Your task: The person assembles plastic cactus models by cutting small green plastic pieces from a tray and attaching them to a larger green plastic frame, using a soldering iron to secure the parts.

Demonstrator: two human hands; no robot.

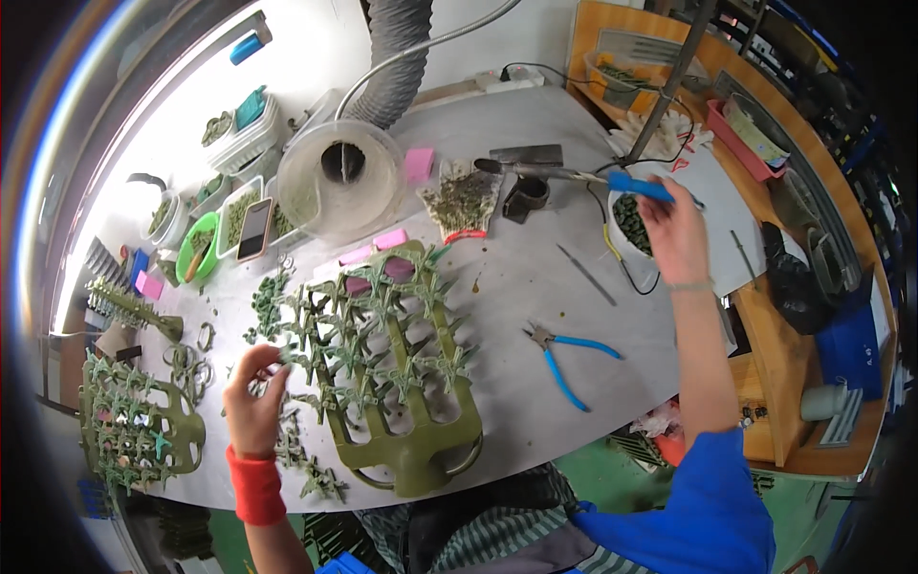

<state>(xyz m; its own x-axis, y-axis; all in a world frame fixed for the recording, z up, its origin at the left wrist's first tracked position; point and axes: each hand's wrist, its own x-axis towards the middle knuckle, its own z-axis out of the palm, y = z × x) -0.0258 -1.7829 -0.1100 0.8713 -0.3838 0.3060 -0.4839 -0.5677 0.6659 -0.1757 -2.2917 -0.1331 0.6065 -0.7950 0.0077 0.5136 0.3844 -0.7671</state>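
Note:
My right hand [677, 239] is closed around the blue grip [639, 187] of a long metal-shafted tool with a dark, blunt tip; it looks like a soldering iron. The tool lies level above the far right of the table, its tip pointing left. My left hand [254, 392] has thumb and forefinger pinched on a small green piece [286, 354], at the left edge of a large olive-green branched frame [413, 459]. Rows of small spiky green figures [368, 344] cover the frame's bars. Loose green pieces [270, 304] lie beside it.
Blue-handled pliers [564, 354] and a thin metal tool [586, 275] lie right of the frame. Behind stand a round clear tub [306, 163], a stained glove [462, 206] and a phone [254, 230]. A second, smaller frame [186, 421] is at left. A bowl of dark pellets [629, 222] sits below my right hand.

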